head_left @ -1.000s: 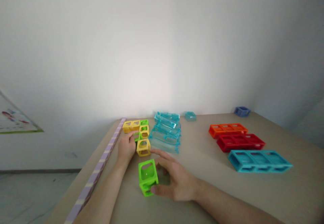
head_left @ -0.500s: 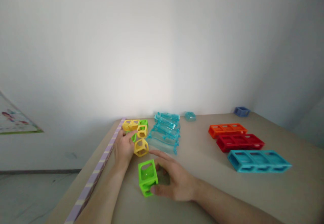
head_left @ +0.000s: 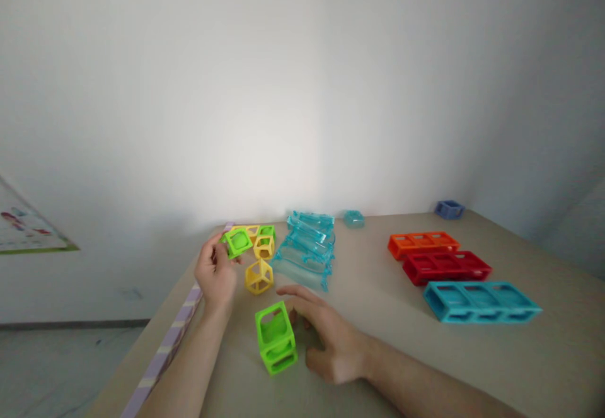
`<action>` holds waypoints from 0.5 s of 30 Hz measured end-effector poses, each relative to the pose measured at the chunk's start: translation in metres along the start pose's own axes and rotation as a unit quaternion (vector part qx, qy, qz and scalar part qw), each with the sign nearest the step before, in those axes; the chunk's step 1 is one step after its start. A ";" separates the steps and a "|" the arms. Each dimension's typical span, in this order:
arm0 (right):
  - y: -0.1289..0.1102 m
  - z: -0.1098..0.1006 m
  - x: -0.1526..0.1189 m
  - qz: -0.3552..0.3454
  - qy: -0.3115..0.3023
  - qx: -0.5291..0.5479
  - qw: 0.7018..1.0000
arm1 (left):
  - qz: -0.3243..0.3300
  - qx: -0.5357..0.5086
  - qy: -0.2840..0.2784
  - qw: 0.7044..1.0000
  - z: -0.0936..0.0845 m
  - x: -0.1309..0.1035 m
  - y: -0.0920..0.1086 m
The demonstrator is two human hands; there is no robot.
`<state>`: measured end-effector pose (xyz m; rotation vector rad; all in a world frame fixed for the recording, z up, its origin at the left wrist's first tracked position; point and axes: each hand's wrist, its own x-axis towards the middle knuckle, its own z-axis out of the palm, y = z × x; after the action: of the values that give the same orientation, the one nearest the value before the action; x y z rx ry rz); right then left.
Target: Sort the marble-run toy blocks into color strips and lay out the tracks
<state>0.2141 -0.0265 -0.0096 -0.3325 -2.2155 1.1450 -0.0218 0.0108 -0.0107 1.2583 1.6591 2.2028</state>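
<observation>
My left hand (head_left: 216,272) pinches a green cube frame (head_left: 237,242) above the left side of the table. Near the front, a larger green cube piece (head_left: 276,337) stands on the table. Just right of it is my right hand (head_left: 326,336), thumb and fingers apart, fingertips close behind the piece; whether they touch it I cannot tell. A yellow cube frame (head_left: 259,277) lies between my hands, and another yellow cube (head_left: 264,247) sits behind it.
Clear teal pieces (head_left: 306,249) lie mid-table, a small one (head_left: 353,219) by the wall. On the right are orange (head_left: 423,243), red (head_left: 447,267) and teal (head_left: 481,302) three-cell frames, with a blue piece (head_left: 449,209) farther back. Purple striped tape (head_left: 172,336) runs along the left.
My left hand has lifted the green cube frame off the table, moving left. My right thumb has come away from the front green piece. The nearer yellow cube has shifted slightly left and turned.
</observation>
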 end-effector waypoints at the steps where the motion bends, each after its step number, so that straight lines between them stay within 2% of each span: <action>1: 0.002 0.001 0.000 -0.004 0.012 0.003 1.000 | -0.038 -0.076 -0.027 0.996 0.002 -0.002 0.004; 3: 0.006 0.004 -0.001 0.014 0.064 -0.002 0.998 | -0.100 -0.191 -0.083 0.973 0.006 -0.007 0.014; 6: 0.014 0.010 -0.001 0.073 0.157 -0.012 0.985 | -0.174 -0.258 -0.182 0.933 0.008 -0.019 0.027; 8: 0.017 0.011 -0.001 0.084 0.191 -0.008 0.978 | -0.216 -0.259 -0.258 0.905 0.008 -0.027 0.034; 11: 0.018 0.012 0.000 0.067 0.211 0.006 0.975 | -0.255 -0.233 -0.355 0.869 0.008 -0.035 0.038; 15: 0.016 0.012 0.000 0.078 0.220 0.015 0.972 | -0.270 -0.192 -0.407 0.851 0.008 -0.037 0.036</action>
<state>0.2061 -0.0247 -0.0273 -0.6873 -1.8048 1.0618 0.0211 -0.0179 0.0001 1.1620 0.9840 1.2780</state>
